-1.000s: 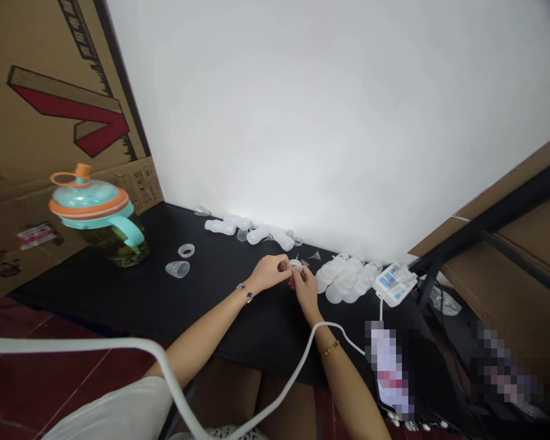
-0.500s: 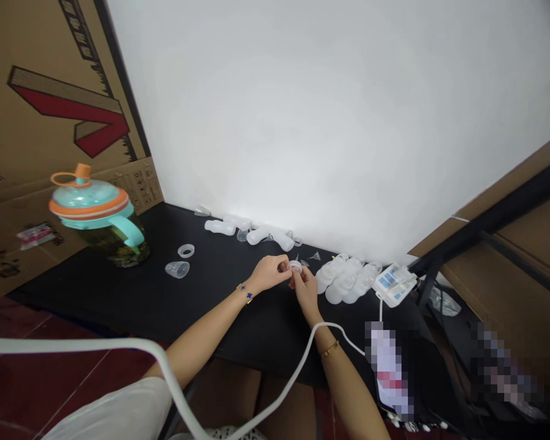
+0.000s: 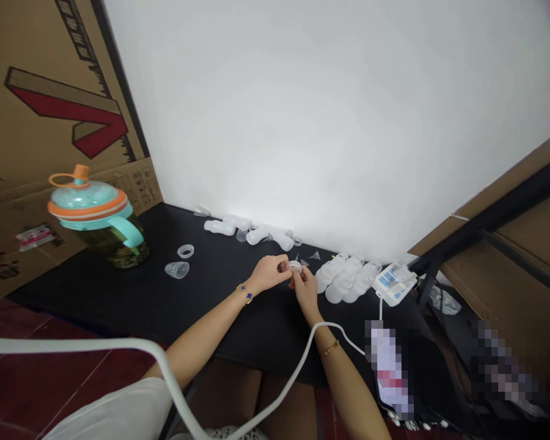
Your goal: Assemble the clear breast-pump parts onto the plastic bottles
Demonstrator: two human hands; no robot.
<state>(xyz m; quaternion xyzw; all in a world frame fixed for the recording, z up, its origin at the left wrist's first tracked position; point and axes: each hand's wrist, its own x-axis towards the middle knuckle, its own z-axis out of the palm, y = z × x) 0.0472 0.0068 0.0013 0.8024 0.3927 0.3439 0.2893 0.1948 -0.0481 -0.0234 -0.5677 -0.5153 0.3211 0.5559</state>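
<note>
Both hands meet over the black table, around a small whitish ring [image 3: 294,266]. My left hand [image 3: 269,273] pinches the ring from the left, and my right hand [image 3: 306,289] grips it from below and the right. Small clear funnel-like pieces [image 3: 315,255] lie just beyond the fingers. Right of my right hand is a group of several milky bottles [image 3: 346,278]. More white bottles [image 3: 220,227] rest along the wall. A separate white ring [image 3: 186,251] and a clear cap [image 3: 177,269] lie to the left.
A large teal and orange jug [image 3: 96,214] stands at the left, by a cardboard box [image 3: 41,140]. At the right are a white power strip [image 3: 395,284] and a phone [image 3: 391,370]. A white cable [image 3: 156,349] crosses the foreground over my right forearm.
</note>
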